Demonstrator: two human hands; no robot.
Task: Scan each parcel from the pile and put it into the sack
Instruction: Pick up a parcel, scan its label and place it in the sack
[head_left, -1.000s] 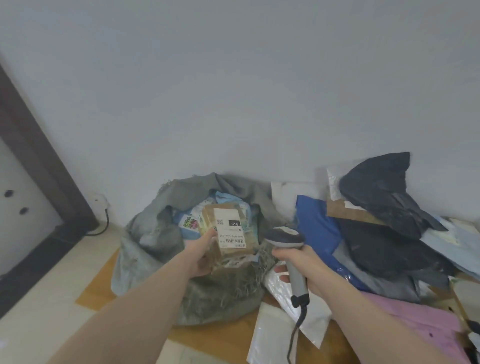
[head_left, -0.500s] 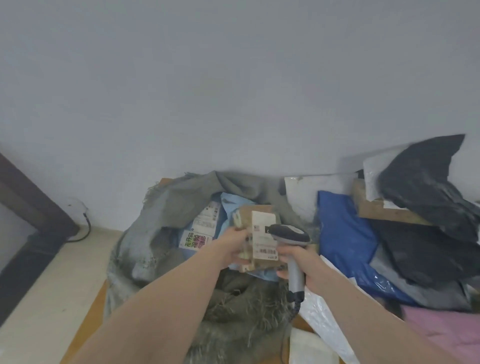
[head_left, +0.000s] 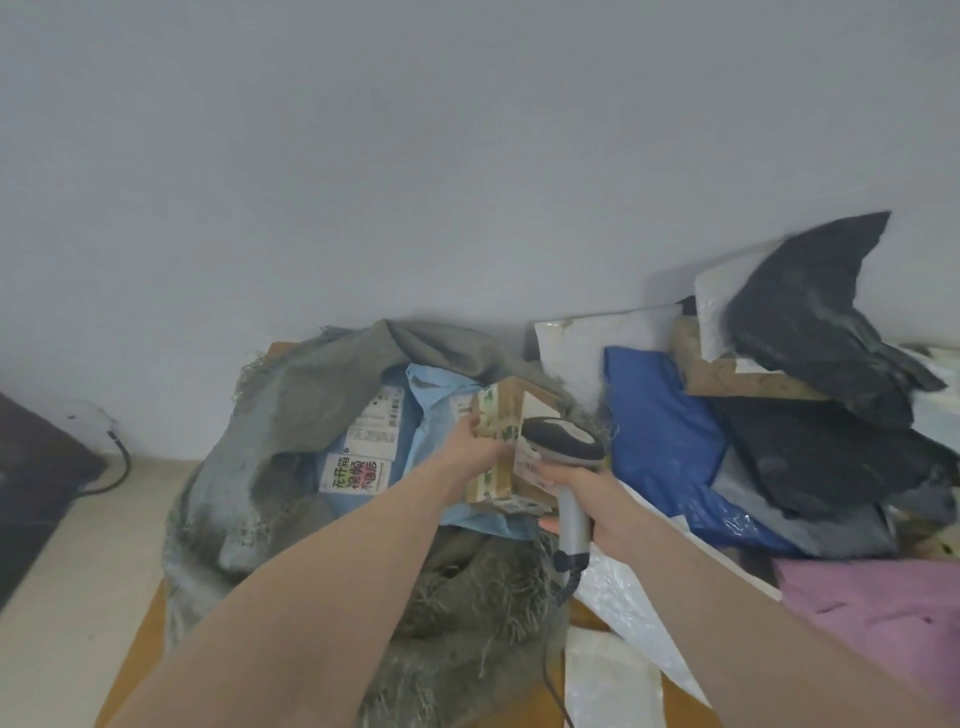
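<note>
Cardboard box (head_left: 498, 447) sits in the left hand (head_left: 470, 447), fingers curled round its left edge, held upright above the open mouth of the grey sack (head_left: 291, 415). Its long axis runs roughly up and down, with the white label face turned toward the right. The right hand (head_left: 587, 499) is wrapped round the handle of the scanner (head_left: 563, 441), whose dark head lies just in front of that label, close enough to cover part of it. The sack opening lies directly below and a little left of the box, nearer the left hand, so the drop looks like a short lowering on that side. The pile of parcels (head_left: 779, 415) lies to the right, beyond the scanner hand.
</note>
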